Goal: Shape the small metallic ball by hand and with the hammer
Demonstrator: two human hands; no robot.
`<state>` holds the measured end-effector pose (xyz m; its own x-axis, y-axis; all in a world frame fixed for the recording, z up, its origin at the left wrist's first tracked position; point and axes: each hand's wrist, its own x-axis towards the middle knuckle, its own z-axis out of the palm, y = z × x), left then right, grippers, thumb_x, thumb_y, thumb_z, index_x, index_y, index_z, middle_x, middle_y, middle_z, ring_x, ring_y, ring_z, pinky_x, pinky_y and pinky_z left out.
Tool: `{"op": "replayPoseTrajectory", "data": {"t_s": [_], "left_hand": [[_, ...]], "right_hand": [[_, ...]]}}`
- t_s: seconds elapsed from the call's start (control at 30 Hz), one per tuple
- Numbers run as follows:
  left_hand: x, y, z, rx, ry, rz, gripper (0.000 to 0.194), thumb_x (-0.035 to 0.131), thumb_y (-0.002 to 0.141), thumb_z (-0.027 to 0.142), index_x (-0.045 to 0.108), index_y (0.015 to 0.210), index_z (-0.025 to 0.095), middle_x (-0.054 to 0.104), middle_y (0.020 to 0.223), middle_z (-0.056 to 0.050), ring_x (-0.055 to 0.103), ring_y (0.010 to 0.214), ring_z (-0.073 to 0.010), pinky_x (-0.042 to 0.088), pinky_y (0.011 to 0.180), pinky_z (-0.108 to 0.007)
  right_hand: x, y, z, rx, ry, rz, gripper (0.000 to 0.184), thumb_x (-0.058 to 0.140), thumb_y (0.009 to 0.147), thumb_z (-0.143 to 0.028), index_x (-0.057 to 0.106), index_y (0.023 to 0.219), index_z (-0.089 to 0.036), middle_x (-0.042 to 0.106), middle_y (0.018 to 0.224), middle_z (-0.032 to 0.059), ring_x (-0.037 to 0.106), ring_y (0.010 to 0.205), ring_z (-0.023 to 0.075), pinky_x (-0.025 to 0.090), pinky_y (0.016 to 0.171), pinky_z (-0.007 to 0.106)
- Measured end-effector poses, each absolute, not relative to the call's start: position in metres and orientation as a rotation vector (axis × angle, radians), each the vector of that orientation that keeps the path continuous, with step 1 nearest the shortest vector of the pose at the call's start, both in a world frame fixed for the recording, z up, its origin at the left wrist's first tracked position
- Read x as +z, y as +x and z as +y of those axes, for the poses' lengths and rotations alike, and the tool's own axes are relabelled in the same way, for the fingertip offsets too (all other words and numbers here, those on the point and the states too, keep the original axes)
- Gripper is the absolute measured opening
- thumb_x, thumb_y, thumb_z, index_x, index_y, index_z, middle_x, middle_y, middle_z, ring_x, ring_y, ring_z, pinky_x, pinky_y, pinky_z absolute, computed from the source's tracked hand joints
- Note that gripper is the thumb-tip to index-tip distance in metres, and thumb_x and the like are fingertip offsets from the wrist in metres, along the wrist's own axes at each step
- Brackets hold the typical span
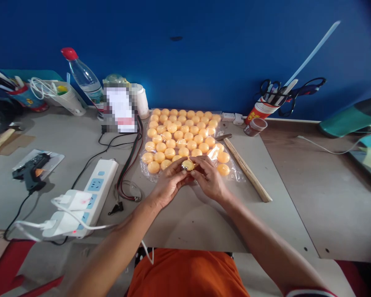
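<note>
My left hand [167, 184] and my right hand [209, 177] meet at the near edge of a clear plastic bag [235, 175] lying flat on the table. The bag holds several yellow-orange balls [179, 134] in rows. Both hands pinch one yellow ball [188, 165] between their fingertips, just above the bag's front edge. Their fingers are curled round it, so part of the ball is hidden.
A wooden stick [247, 170] lies right of the bag. A white power strip [89, 198] with plugged chargers and cables sits at the left, with a black glue gun [32, 170] beyond it. A water bottle [85, 78], cups of tools and a scissors can [261, 109] line the blue wall.
</note>
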<state>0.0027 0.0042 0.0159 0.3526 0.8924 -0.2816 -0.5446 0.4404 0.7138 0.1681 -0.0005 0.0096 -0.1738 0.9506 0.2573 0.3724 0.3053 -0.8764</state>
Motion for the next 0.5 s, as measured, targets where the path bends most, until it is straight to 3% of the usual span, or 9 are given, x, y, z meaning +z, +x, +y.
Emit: {"op": "replayPoseTrajectory", "data": {"t_s": [0.2, 0.5], "left_hand": [[0.0149, 0.0016, 0.0034, 0.953, 0.623, 0.673, 0.043, 0.079, 0.074, 0.022, 0.070, 0.116, 0.018, 0.072, 0.107, -0.008, 0.068, 0.088, -0.0183, 0.056, 0.083, -0.035], [0.0142, 0.0030, 0.0018, 0.947, 0.684, 0.671, 0.046, 0.081, 0.075, 0.033, 0.071, 0.118, 0.019, 0.072, 0.108, -0.009, 0.067, 0.088, -0.0192, 0.056, 0.080, -0.034]], "right_hand": [[0.0110, 0.1714, 0.0037, 1.002, -1.197, -1.660, 0.035, 0.059, 0.093, -0.039, 0.069, 0.125, -0.028, 0.061, 0.106, 0.0077, 0.058, 0.105, 0.0239, 0.048, 0.100, 0.044], [0.0103, 0.1725, 0.0049, 1.053, -1.159, -1.641, 0.032, 0.064, 0.090, -0.041, 0.071, 0.120, -0.031, 0.063, 0.105, 0.0071, 0.057, 0.105, 0.0253, 0.047, 0.100, 0.047]]}}
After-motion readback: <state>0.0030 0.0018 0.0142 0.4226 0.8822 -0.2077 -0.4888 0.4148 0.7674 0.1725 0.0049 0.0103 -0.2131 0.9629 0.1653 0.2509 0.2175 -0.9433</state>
